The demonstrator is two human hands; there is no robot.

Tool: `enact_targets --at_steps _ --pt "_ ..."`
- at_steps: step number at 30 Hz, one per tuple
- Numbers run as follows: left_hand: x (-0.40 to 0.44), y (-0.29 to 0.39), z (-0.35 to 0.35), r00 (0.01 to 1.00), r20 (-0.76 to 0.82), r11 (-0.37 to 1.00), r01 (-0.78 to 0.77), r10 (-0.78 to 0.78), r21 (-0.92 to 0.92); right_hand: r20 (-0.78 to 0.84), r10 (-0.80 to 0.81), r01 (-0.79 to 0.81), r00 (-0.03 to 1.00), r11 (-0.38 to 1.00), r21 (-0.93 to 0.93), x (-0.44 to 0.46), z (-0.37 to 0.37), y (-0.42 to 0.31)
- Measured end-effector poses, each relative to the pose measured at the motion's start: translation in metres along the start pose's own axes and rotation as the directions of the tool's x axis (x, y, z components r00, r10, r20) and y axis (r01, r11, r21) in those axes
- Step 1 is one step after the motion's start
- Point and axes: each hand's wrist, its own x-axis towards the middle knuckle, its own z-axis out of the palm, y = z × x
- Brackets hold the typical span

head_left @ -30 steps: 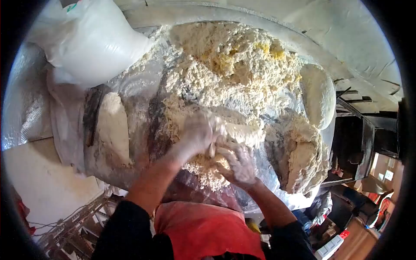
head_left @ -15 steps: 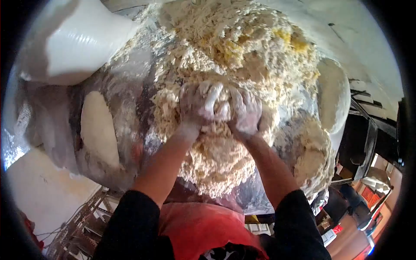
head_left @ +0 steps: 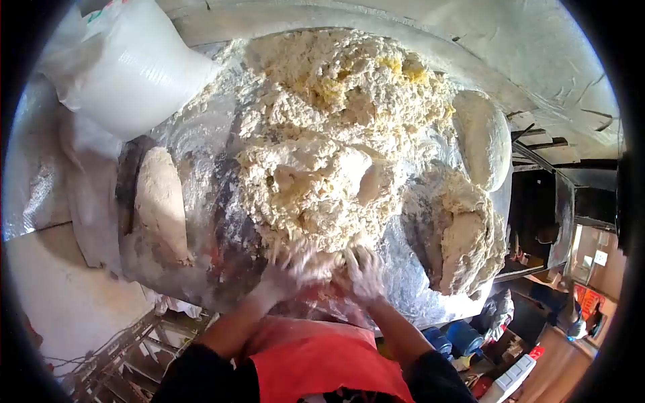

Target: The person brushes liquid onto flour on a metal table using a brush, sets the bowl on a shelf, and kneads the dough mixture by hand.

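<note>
A rough, shaggy mound of dough [head_left: 316, 181] lies on the floury metal table in front of me, with hollows pressed into its top. My left hand [head_left: 292, 270], floury and a little blurred, touches the mound's near edge with fingers spread. Beside it, my right hand [head_left: 365, 274] reaches to the same edge, its fingers stretched out and apart. Fingertips of both hands are partly lost against the dough. Behind the mound spreads a looser, crumbly mass with yellow patches [head_left: 329, 88].
A smooth dough loaf [head_left: 161, 205] lies at left, another [head_left: 482, 140] at far right. A rougher dough lump [head_left: 468, 245] sits near the right edge. A white sack [head_left: 134, 70] stands at back left. Blue containers [head_left: 463, 336] are below the table at right.
Both hands have drawn back towards me, from pressing on top of the mound to its near edge. The pressed hollows now show. My view has shifted.
</note>
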Motion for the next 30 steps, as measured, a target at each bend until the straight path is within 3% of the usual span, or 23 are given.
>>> enact_targets --at_steps 1,3,5,6,7,9,11,12,13,14,16,17,19,20,22,23,25,26,27,28,30 --pt "0.023 -0.014 0.003 0.987 -0.158 0.999 0.031 -0.037 -0.042 0.022 0.024 -0.025 0.999 0.998 0.064 0.018 0.01 0.002" --pt "0.048 -0.049 0.023 0.997 -0.078 0.99 0.018 -0.007 0.141 -0.113 0.005 0.0 0.994 0.999 0.047 0.046 0.044 0.03" --pt "0.085 -0.076 0.014 0.96 -0.272 0.998 0.052 -0.061 -0.042 -0.199 -0.065 0.091 0.978 0.988 0.122 0.096 0.027 0.036" --pt "0.106 -0.091 -0.014 0.934 -0.356 0.996 0.064 -0.036 0.066 -0.213 -0.102 0.103 0.972 0.995 -0.004 0.116 0.01 0.033" --pt "0.119 -0.103 -0.034 0.941 -0.329 0.994 0.099 -0.08 0.041 -0.159 -0.061 0.044 0.985 0.993 -0.108 0.13 0.004 0.034" --pt "0.144 -0.122 -0.046 0.927 -0.314 0.967 0.14 -0.204 -0.214 -0.231 -0.17 0.127 0.958 0.973 -0.192 0.161 0.0 0.052" --pt "0.16 -0.139 -0.043 0.92 -0.293 0.941 0.174 -0.26 -0.289 -0.144 -0.119 0.117 0.982 0.993 -0.023 0.216 -0.047 0.032" --pt "0.165 -0.146 -0.042 0.931 -0.256 0.934 0.178 -0.262 -0.31 -0.011 -0.03 0.03 0.999 1.0 -0.002 0.222 -0.043 0.038" --pt "0.169 -0.153 -0.04 0.939 -0.22 0.926 0.182 -0.263 -0.331 0.023 -0.033 0.033 0.999 0.999 0.005 0.23 -0.043 0.039" --pt "0.174 -0.169 -0.032 0.885 -0.431 0.891 -0.04 -0.179 -0.453 0.036 -0.036 0.037 0.999 0.999 -0.022 0.236 -0.033 0.049" --pt "0.176 -0.173 -0.028 0.937 -0.273 0.911 0.097 -0.219 -0.4 0.122 -0.009 0.023 0.993 0.993 -0.116 0.241 -0.026 0.058" --pt "0.173 -0.172 -0.047 0.947 -0.094 0.868 0.24 -0.308 -0.434 0.163 0.111 -0.107 0.98 0.994 -0.036 0.242 -0.031 0.048" --pt "0.151 -0.152 -0.026 0.933 -0.147 0.841 0.219 -0.33 -0.495 0.277 0.238 -0.228 0.931 0.971 -0.066 0.236 -0.039 0.027" --pt "0.14 -0.14 -0.027 0.936 -0.164 0.863 0.206 -0.311 -0.462 0.277 0.172 -0.098 0.945 0.96 -0.263 0.211 -0.023 0.031" --pt "0.12 -0.118 -0.028 0.941 -0.198 0.902 0.18 -0.274 -0.393 0.099 -0.003 0.017 0.995 0.989 -0.146 0.168 -0.004 0.034" --pt "0.111 -0.102 -0.054 0.946 -0.053 0.907 0.288 -0.319 -0.306 0.338 0.181 -0.115 0.923 0.972 -0.207 0.16 -0.036 0.005" --pt "0.096 -0.111 -0.008 0.962 -0.021 0.939 0.26 -0.271 -0.224 0.249 0.137 -0.161 0.959 0.984 0.076 0.135 0.011 0.034" --pt "0.11 -0.114 -0.039 0.931 0.236 0.877 0.348 -0.28 -0.333 0.357 0.216 -0.191 0.909 0.976 -0.106 0.162 -0.029 0.008" --pt "0.115 -0.124 -0.053 0.936 0.26 0.835 0.332 -0.236 -0.439 0.414 0.239 -0.297 0.878 0.951 0.081 0.173 -0.066 -0.004" --pt "0.12 -0.122 -0.089 0.944 0.234 0.85 0.314 -0.233 -0.422 0.338 0.176 -0.212 0.925 0.975 0.073 0.179 -0.088 -0.005" --pt "0.137 -0.126 -0.1 0.949 0.189 0.752 0.315 -0.252 -0.579 0.121 0.058 -0.07 0.991 0.993 0.092 0.199 -0.117 -0.014"
